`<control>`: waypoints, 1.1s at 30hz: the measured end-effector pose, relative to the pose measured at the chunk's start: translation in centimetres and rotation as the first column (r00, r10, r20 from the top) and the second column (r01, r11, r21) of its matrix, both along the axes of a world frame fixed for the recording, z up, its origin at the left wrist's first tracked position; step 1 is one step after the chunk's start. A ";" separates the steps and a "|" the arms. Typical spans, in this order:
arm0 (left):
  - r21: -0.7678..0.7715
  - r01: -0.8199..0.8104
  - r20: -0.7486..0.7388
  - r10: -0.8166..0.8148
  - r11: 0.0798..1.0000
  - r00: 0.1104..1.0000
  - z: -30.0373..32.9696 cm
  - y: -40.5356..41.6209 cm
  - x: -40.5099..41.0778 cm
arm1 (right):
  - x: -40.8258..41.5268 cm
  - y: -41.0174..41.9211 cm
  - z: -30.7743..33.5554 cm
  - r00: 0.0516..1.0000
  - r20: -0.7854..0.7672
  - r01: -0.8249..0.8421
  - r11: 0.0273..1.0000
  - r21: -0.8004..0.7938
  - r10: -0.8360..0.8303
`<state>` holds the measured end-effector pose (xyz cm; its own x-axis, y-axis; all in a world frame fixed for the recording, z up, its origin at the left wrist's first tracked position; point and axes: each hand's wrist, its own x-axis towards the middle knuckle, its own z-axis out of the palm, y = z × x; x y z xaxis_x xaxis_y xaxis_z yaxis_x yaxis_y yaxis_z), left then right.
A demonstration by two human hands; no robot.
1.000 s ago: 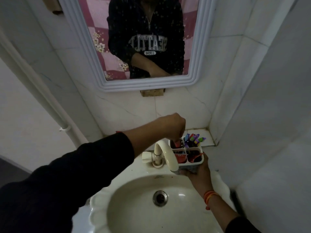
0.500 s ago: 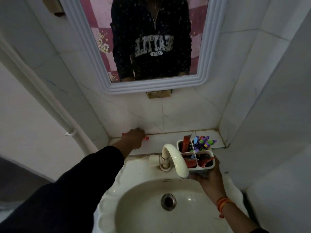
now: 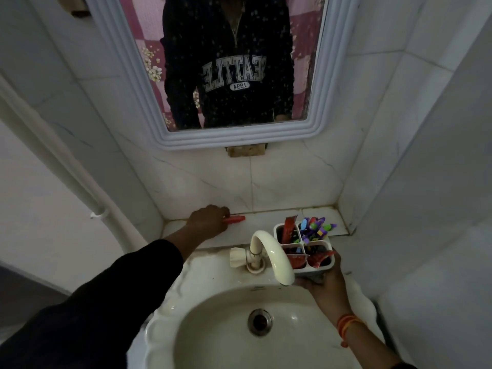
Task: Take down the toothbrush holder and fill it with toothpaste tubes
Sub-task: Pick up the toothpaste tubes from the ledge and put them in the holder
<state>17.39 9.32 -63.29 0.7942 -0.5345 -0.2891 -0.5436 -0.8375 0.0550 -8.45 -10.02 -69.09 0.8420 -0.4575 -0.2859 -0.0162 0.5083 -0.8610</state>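
Note:
A white four-compartment toothbrush holder (image 3: 320, 267) is held from below by my right hand (image 3: 326, 286), just right of the tap. Colourful toothbrushes (image 3: 315, 227) stand in its back right compartment. A red toothpaste tube (image 3: 288, 226) sticks up from the back left one, and more red tubes fill the two front compartments. On the tiled ledge behind the sink, my left hand (image 3: 209, 221) closes on another red toothpaste tube (image 3: 235, 219), whose right end pokes out past my fingers.
A cream tap (image 3: 270, 255) arches over the white sink (image 3: 186, 286), partly hiding the holder. The tiled ledge (image 3: 262, 217) runs along the back wall under a white-framed mirror (image 3: 234, 138). A white pipe (image 3: 66, 177) runs down the left wall. A tiled wall stands close on the right.
My left hand left the holder, where it had put a red tube in the back left compartment, and moved left to the ledge, closing on another red tube. The right hand kept holding the holder.

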 end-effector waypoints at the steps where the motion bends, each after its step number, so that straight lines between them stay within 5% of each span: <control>1: -0.080 -0.042 -0.065 0.037 0.996 0.997 1.2 -0.7 -0.3 | 0.0 -0.2 -0.2 1.000 0.006 -0.001 1.000 0.003 0.001; 4: -0.293 -0.086 -0.165 0.039 0.952 0.986 5.3 -3.1 -1.7 | 0.0 0.1 0.3 1.000 0.013 0.002 0.999 0.043 -0.003; 9: -0.402 0.159 0.021 -0.165 0.902 0.986 11.4 -7.4 -5.5 | -0.1 0.3 0.9 1.000 0.013 -0.003 1.000 0.022 0.003; 16: -0.252 0.191 -0.170 -0.237 0.949 0.956 12.9 -12.1 -8.0 | -0.7 0.0 0.6 0.999 -0.031 -0.028 0.993 -0.113 0.024; 22: 0.029 0.357 -0.077 -0.354 0.934 0.932 11.4 -12.7 -9.2 | -0.6 -0.1 -0.6 0.998 -0.059 0.026 0.981 -0.193 -0.038; 33: -0.103 0.280 -0.131 -0.292 0.954 0.947 10.8 -12.2 -9.2 | -0.1 -0.3 -0.6 0.998 -0.004 0.060 0.997 -0.043 -0.060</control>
